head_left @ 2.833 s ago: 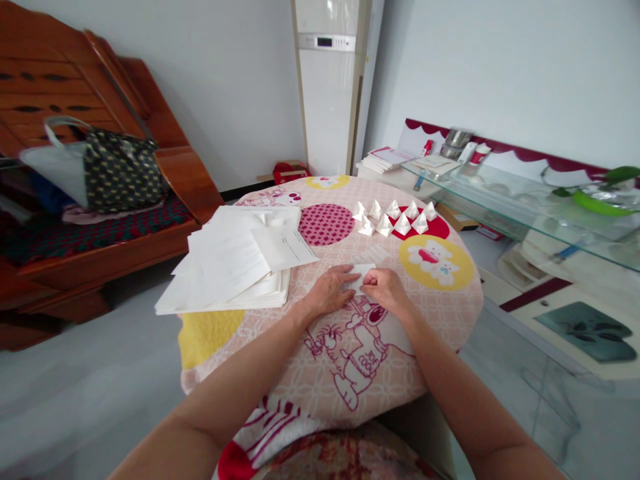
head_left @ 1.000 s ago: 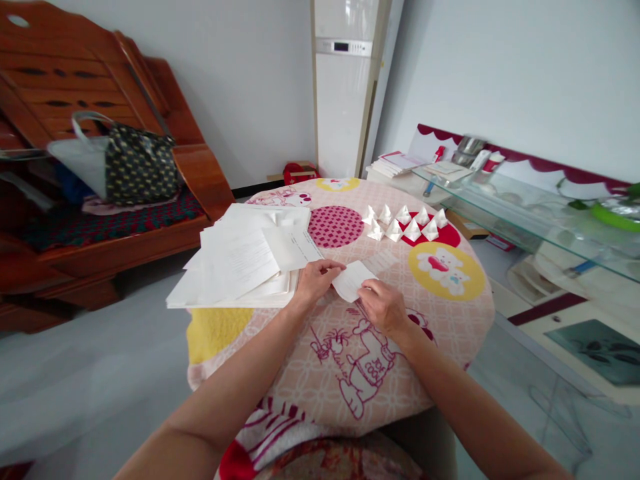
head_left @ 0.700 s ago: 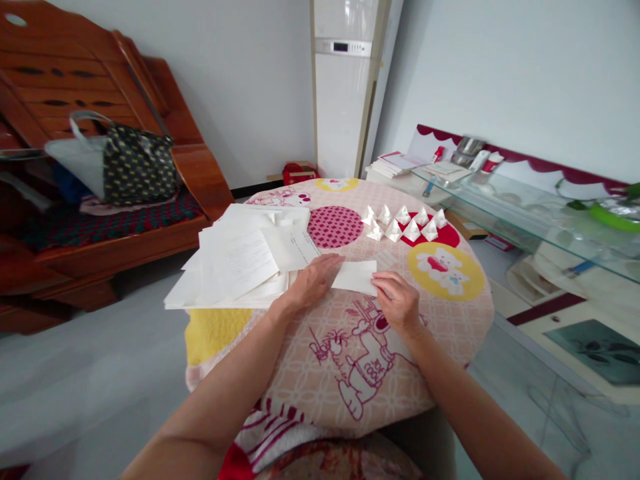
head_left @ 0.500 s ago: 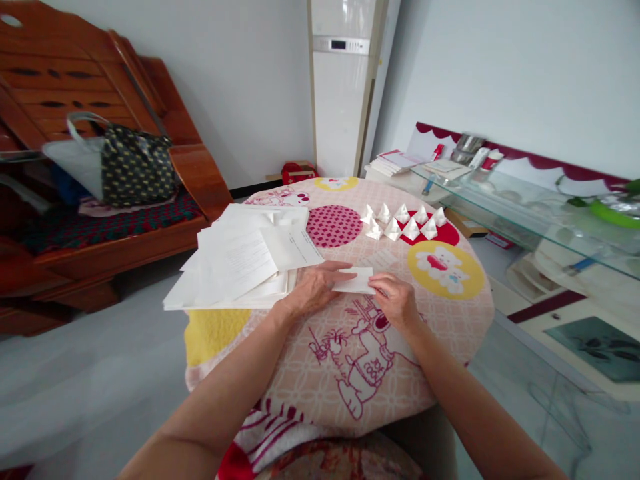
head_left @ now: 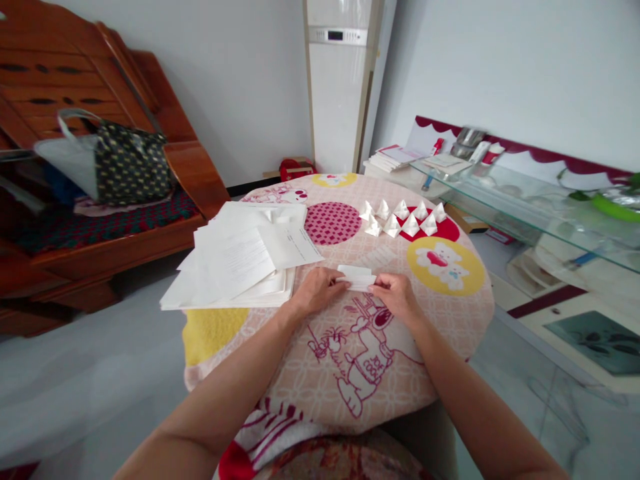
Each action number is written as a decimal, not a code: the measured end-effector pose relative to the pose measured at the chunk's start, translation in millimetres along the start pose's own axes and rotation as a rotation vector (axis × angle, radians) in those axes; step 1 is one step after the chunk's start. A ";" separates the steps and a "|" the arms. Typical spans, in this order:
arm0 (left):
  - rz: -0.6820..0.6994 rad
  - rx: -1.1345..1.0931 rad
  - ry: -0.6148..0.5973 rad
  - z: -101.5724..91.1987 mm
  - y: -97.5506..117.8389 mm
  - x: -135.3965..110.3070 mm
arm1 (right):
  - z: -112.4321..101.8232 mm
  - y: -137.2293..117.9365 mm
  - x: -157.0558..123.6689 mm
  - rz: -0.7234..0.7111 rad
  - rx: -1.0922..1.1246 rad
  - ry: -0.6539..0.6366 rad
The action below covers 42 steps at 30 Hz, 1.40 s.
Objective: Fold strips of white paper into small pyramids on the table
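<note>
A small folded piece of white paper lies low over the patterned tablecloth, between my two hands. Its left end is pinched by my left hand, fingers bent and closed. At the opposite end, my right hand grips it between thumb and fingers. The near edge shows a folded strip, with a flap standing behind it. Several small folded white paper shapes with pointed tops stand in two rows farther back on the right.
Left of my hands is a spread stack of white sheets, some printed. A glass shelf holding various items stands along the right wall. At the left is a wooden bench with a dark patterned bag.
My left hand has drawn back from lying flat over the paper and now pinches its left end. The paper's near edge has been folded up into a strip.
</note>
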<state>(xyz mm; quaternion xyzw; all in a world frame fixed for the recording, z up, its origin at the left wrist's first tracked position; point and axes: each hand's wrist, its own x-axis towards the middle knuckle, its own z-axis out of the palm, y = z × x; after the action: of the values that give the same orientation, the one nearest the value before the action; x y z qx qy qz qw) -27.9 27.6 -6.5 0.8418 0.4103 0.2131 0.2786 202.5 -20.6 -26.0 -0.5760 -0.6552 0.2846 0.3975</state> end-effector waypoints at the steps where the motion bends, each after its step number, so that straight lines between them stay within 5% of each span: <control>1: -0.041 -0.010 0.016 0.7 0.6 1.7 | 1.3 -0.3 1.7 0.039 0.027 0.000; 6: -0.191 -0.089 0.108 2.2 0.3 8.0 | 8.2 -5.9 7.4 0.236 0.133 0.075; 13: -0.334 -0.050 0.211 9.0 3.1 14.5 | 10.8 -7.4 4.1 0.182 0.087 0.117; 22: -0.394 0.080 0.233 13.9 9.6 20.3 | 12.2 -7.4 8.2 0.184 -0.126 0.080; 42: -0.379 0.078 0.226 14.3 8.4 21.6 | 12.1 -4.5 11.1 0.212 -0.174 0.053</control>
<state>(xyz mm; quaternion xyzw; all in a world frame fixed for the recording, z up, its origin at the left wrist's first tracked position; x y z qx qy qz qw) -2.4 36.6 -9.1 0.7305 0.5979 0.2338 0.2330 189.6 -9.4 -26.4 -0.6819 -0.6019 0.2516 0.3308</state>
